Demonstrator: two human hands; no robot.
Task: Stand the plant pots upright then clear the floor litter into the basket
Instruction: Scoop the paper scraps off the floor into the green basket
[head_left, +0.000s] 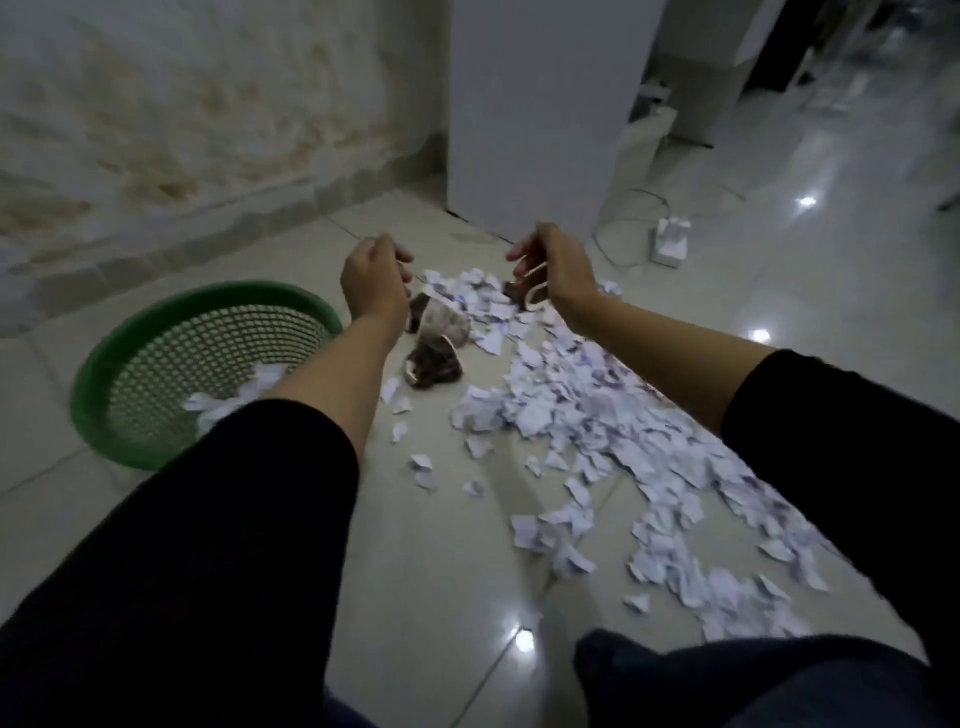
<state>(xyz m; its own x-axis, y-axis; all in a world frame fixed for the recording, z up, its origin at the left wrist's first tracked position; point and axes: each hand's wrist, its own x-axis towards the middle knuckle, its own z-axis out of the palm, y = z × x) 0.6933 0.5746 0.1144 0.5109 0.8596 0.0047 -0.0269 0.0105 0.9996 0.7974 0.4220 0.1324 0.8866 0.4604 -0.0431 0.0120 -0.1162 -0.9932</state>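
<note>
Two small plant pots lie tipped on the tiles among torn paper, one pale (444, 325) and one dark brown with spilled soil (434, 368). My right hand (553, 267) hovers above the litter and grips a third small pot (532, 296) by its white rim. My left hand (374, 280) hangs just left of the tipped pots with its fingers curled, and blur hides whether it holds anything. White paper scraps (571, 410) spread from the pots toward the lower right. A green mesh basket (244, 292) stands at the left with some scraps inside.
A white cabinet (519, 104) stands right behind the litter. A white power adaptor (672, 241) with a cable lies on the floor to its right. The stained wall (182, 130) runs along the left. My knee (727, 680) is at the bottom.
</note>
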